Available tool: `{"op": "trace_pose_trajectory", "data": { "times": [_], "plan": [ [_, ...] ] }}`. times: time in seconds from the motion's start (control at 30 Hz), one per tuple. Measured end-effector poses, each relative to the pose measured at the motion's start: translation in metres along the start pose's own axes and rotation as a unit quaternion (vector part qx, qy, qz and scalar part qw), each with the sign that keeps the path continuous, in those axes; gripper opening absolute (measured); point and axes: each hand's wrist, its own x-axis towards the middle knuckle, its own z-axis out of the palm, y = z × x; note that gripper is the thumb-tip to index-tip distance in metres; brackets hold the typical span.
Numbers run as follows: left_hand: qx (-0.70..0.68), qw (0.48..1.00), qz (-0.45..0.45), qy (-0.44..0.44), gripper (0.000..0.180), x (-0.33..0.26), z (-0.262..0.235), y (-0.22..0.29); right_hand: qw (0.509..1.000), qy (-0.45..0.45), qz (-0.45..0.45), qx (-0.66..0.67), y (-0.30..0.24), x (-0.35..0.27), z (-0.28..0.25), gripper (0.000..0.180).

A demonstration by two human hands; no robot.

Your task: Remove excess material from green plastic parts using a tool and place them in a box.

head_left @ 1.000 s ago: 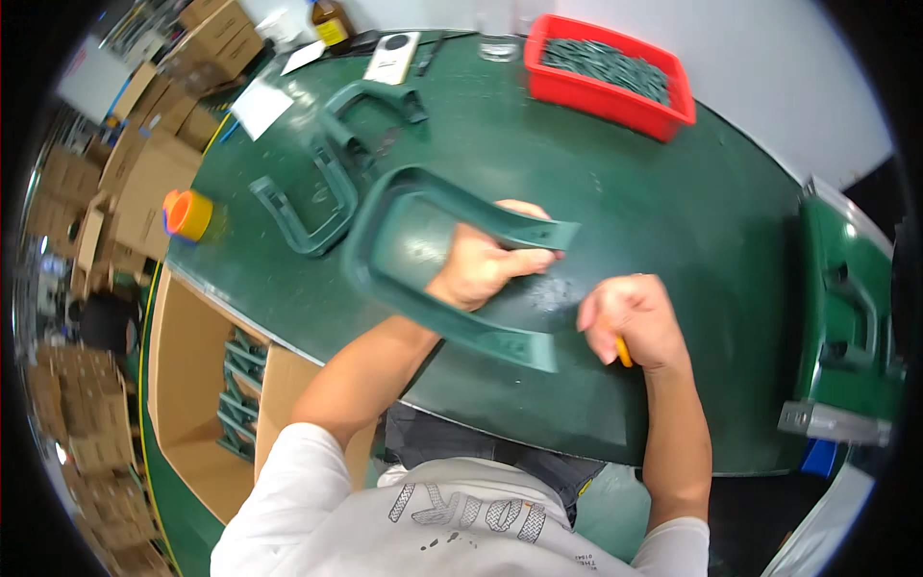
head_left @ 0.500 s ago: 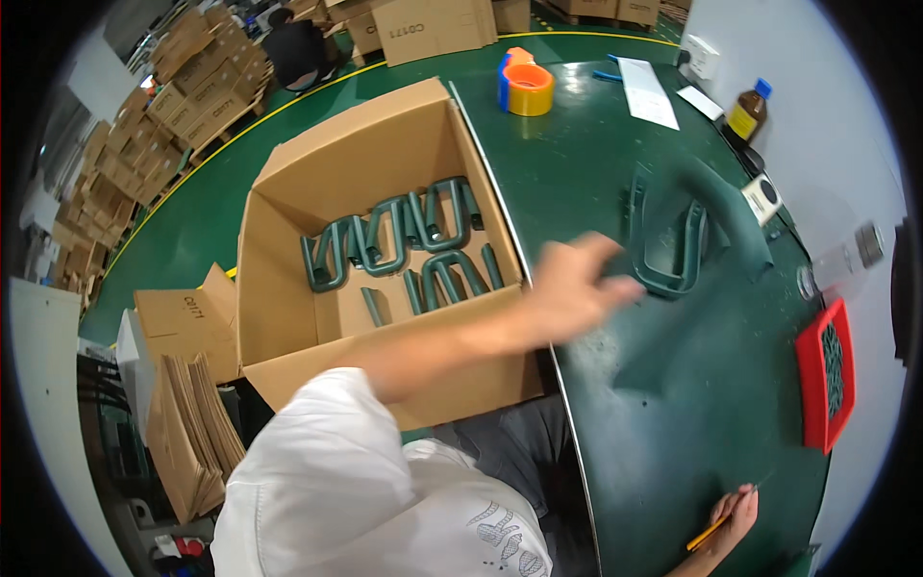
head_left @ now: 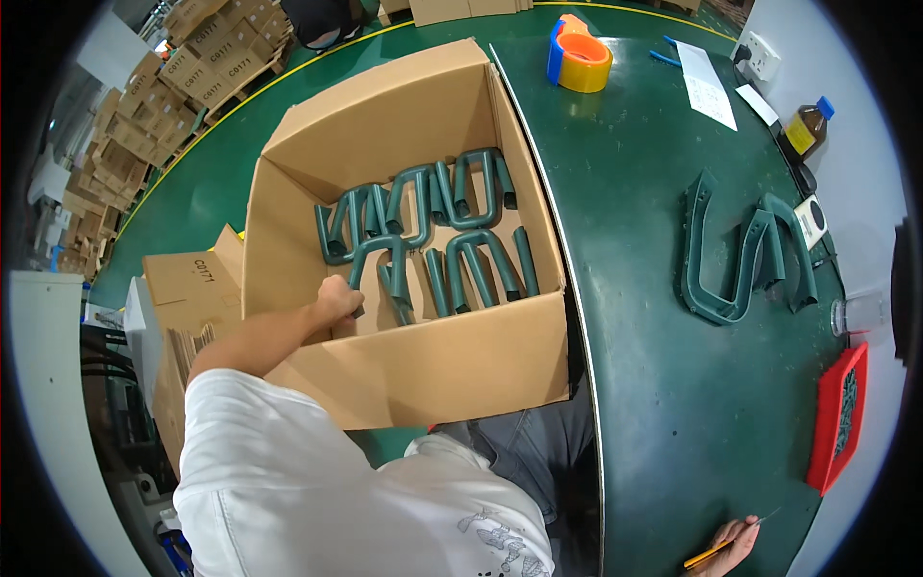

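My left hand (head_left: 338,300) reaches into the open cardboard box (head_left: 442,361), its fingers closed around one end of a dark green U-shaped handle (head_left: 397,260). That handle lies tilted over the others at the near left of the box. Several like handles (head_left: 420,207) lie in two rows on the box bottom. Low on the right, my right hand (head_left: 738,543) is closed around a slim yellow-handled tool (head_left: 707,556) with a thin pointed tip; its exact kind is too small to tell. More green U-shaped pieces (head_left: 721,310) lie on the green table between the hands' sides and the wall.
The table (head_left: 663,385) carries tape rolls (head_left: 585,67), a paper sheet (head_left: 707,87), a brown bottle (head_left: 806,127), a clear jar (head_left: 859,314) and a red bin (head_left: 827,462) of small green parts. Flattened cartons (head_left: 192,288) stand left of the box. A person (head_left: 322,19) crouches beyond it.
My left hand has swung from above the table, left into the box, and a further green handle is now there in its grip. My right hand keeps the tool. The view has shifted slightly.
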Motion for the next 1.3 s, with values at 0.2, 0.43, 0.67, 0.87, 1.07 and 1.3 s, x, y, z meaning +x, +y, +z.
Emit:
{"op": "trace_pose_trajectory", "data": {
  "times": [0.2, 0.43, 0.67, 0.87, 1.07, 1.3],
  "plan": [
    [0.147, 0.98, -0.005, -0.137, 0.026, 0.023, 0.041, -0.008, 1.0, -0.013, -0.003, 0.001, 0.0, -0.002, 0.004, 0.023],
    [0.245, 0.932, 0.187, -0.19, 0.039, 0.064, 0.036, 0.002, 0.997, 0.067, 0.021, 0.007, 0.023, -0.001, -0.01, 0.018],
    [-0.026, 0.989, 0.146, -0.008, 0.057, 0.061, 0.011, 0.025, 0.99, -0.039, 0.131, 0.044, -0.004, 0.007, 0.005, 0.02],
    [-0.223, 0.93, 0.259, 0.138, 0.063, 0.139, -0.024, 0.071, 0.978, 0.033, 0.006, -0.208, -0.028, -0.012, -0.02, 0.025],
    [-0.23, 0.794, 0.545, 0.14, 0.043, 0.065, -0.031, 0.162, 0.718, 0.249, -0.094, -0.643, -0.063, -0.046, -0.089, 0.028],
    [-0.177, 0.631, 0.755, 0.009, 0.045, -0.141, -0.013, 0.247, 0.605, 0.205, 0.009, -0.769, -0.103, -0.116, -0.156, 0.043]
  ]
}}
